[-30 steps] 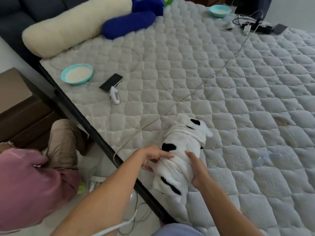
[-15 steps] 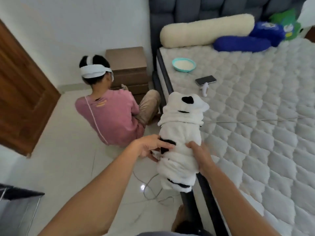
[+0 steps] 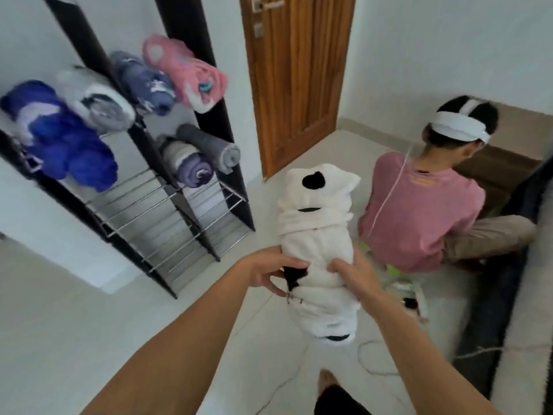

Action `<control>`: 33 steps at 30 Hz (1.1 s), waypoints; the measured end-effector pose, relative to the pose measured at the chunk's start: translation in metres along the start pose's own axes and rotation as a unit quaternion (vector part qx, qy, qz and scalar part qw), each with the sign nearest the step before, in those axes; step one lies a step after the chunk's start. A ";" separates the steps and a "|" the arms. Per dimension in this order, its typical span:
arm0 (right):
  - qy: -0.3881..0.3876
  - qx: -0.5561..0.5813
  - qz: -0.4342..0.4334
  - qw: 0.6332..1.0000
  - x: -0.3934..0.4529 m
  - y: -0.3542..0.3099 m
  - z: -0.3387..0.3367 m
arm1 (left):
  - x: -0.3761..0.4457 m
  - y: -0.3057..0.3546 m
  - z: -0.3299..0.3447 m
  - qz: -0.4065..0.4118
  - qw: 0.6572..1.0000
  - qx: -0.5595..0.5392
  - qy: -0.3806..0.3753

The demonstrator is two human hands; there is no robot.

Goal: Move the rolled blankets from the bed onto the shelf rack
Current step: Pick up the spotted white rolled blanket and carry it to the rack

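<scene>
I hold a white rolled blanket with black spots [image 3: 317,223] in the air above the floor, in the middle of the view. My left hand [image 3: 266,272] grips its left side and my right hand [image 3: 354,275] grips its right side, both near the lower half of the roll. To the left stands the black shelf rack [image 3: 167,211] with metal rod shelves. On it lie several rolled blankets: a blue one [image 3: 62,139], a white-grey one [image 3: 95,100], a purple-blue one [image 3: 143,82], a pink one [image 3: 185,73], and grey and lilac ones [image 3: 197,155] on a lower shelf.
A person in a pink shirt [image 3: 419,217] sits on the floor to the right, back turned, beside the bed's dark edge [image 3: 508,265]. A wooden door [image 3: 293,79] is behind. Cables [image 3: 374,363] lie on the white floor near my foot [image 3: 327,381].
I have lifted the spotted blanket off the bed and turned left. The bed has dropped out to the right edge and the shelf rack has come into view.
</scene>
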State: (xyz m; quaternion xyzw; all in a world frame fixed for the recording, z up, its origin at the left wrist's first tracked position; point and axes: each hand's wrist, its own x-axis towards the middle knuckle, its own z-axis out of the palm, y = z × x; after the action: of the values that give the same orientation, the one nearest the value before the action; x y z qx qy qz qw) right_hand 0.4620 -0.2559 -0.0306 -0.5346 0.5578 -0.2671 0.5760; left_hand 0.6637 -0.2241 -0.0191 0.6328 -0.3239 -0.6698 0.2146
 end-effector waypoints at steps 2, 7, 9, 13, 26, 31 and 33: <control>-0.054 -0.033 -0.003 0.998 0.024 -0.008 0.036 | -0.007 -0.016 -0.034 -0.006 0.998 -0.043 0.040; -0.170 -0.090 -0.009 0.981 0.086 -0.032 0.125 | -0.011 -0.045 -0.112 -0.031 0.980 -0.144 0.133; -0.208 -0.114 -0.010 0.971 0.110 -0.043 0.158 | -0.013 -0.048 -0.138 -0.039 0.968 -0.184 0.165; -0.272 -0.142 -0.019 0.952 0.154 -0.071 0.214 | -0.009 -0.053 -0.186 -0.024 0.939 -0.264 0.220; -0.337 -0.265 -0.069 0.901 0.281 -0.128 0.410 | 0.044 -0.089 -0.342 0.047 0.843 -0.449 0.292; -0.309 -0.278 -0.096 0.904 0.335 -0.147 0.483 | 0.078 -0.082 -0.424 0.098 0.804 -0.470 0.352; -0.314 -0.260 -0.115 0.906 0.348 -0.154 0.502 | 0.092 -0.077 -0.449 0.124 0.771 -0.497 0.378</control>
State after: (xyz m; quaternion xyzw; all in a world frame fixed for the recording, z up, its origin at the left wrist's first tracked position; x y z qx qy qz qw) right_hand 1.0541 -0.4547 -0.1116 -0.7817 0.3326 0.0047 0.5276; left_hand 1.1062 -0.3073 -0.1333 0.5940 0.0857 -0.4121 0.6856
